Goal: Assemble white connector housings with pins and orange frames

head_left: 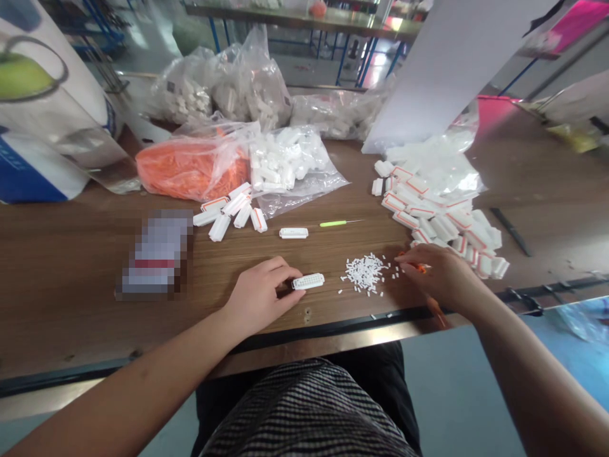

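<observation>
My left hand (264,292) grips the left end of a white connector housing (309,280) between thumb and fingers, its face with rows of small holes turned up. A second white housing (294,233) lies just beyond it. To the right is a scattered pile of tiny white plugs (365,273). My right hand (442,273) is right of that pile, fingers closed and low over the table. Something orange (419,268) shows at its fingertips, and more orange (438,312) shows below the palm; what the fingers hold is unclear. A pick with a yellow-green handle (333,223) lies beyond the plugs.
White housings with orange edges (442,222) are heaped at the right beside a black stick (510,231). More housings (236,203) lie left of centre. Behind stand bags of orange parts (193,168) and white parts (290,158). A blurred-out object (157,254) lies left.
</observation>
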The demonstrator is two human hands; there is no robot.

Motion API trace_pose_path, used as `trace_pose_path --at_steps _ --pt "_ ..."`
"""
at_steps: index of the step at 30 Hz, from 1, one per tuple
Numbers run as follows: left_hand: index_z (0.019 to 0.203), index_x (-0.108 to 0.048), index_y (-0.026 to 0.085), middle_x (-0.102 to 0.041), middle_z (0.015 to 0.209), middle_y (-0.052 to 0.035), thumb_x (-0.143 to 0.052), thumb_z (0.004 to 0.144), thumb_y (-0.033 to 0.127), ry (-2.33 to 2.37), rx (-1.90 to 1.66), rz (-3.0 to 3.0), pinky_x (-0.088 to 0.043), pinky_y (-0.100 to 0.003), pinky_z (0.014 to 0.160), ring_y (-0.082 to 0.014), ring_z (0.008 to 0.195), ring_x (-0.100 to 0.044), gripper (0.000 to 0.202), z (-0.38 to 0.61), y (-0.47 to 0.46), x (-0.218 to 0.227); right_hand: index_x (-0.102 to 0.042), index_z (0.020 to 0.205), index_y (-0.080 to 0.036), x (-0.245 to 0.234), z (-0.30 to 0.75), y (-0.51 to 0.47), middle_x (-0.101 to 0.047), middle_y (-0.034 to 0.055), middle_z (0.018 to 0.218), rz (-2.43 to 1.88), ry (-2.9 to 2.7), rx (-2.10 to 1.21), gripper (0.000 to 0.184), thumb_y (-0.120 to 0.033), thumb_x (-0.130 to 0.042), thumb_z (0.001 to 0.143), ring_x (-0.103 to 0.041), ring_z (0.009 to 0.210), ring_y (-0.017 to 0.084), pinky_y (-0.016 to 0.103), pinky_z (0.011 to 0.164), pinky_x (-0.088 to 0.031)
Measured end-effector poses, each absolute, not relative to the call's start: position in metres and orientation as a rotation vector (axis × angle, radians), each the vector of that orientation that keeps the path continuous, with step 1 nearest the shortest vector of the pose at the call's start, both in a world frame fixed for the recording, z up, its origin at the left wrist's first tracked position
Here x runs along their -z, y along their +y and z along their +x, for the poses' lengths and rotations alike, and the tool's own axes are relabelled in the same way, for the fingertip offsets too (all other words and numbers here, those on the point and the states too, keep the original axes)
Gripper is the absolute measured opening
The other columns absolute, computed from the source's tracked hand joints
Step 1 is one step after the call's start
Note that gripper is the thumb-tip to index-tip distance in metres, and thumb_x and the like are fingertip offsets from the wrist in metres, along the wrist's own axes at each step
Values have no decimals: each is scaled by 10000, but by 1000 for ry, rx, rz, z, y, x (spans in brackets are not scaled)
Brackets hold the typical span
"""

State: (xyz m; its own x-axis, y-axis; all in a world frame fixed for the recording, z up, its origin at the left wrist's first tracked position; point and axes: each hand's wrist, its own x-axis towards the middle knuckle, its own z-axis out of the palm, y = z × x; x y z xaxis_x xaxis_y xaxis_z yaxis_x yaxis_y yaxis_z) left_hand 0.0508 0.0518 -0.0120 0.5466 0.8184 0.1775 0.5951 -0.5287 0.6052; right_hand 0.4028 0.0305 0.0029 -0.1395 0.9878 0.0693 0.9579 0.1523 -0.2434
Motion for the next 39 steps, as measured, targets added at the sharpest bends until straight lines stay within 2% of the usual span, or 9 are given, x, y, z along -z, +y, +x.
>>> trace_pose_path --at_steps 6,15,19,22,26,39 --pt "937 -680 224 -640 833 15 -652 855 295 1124 -639 2315 -491 -248 653 -114 689 -598 112 50 52 14 -749 724 -237 -8 398 30 -751 31 767 -1970 -2210 -297 237 -304 -541 815 -678 727 221 334 682 -470" --pt "950 -679 221 -643 858 16 -656 857 299 1131 -629 2286 -480 -230 637 -104 686 -592 124 51 50 13 -654 592 -243 -11 393 29 -691 21 624 -2079 -2085 -335 189 -294 -565 750 -619 581 206 331 571 -405" --pt "937 -684 242 -643 863 33 -667 838 300 1179 -581 2261 -485 -241 661 -101 676 -586 116 51 50 14 -637 673 -236 -22 356 25 -690 23 677 -1830 -2033 -436 157 -288 -561 801 -614 620 191 324 609 -426" --pt "927 -687 238 -643 857 34 -674 829 299 1196 -576 2256 -478 -238 649 -104 677 -585 116 52 50 14 -634 739 -228 -27 309 24 -692 8 728 -1543 -2118 -563 170 -290 -555 877 -618 688 164 316 700 -430" --pt "944 -688 214 -632 834 19 -675 837 296 1156 -622 2286 -473 -248 658 -119 698 -586 136 52 50 15 -626 788 -213 -21 259 31 -653 -13 699 -1334 -2239 -684 172 -245 -522 921 -577 668 131 318 737 -408" --pt "890 -687 197 -629 822 3 -684 833 278 1129 -640 2289 -466 -258 665 -136 727 -595 99 52 50 15 -621 829 -202 0 247 38 -642 -7 711 -1235 -2337 -461 150 -237 -531 944 -554 654 136 329 740 -356"
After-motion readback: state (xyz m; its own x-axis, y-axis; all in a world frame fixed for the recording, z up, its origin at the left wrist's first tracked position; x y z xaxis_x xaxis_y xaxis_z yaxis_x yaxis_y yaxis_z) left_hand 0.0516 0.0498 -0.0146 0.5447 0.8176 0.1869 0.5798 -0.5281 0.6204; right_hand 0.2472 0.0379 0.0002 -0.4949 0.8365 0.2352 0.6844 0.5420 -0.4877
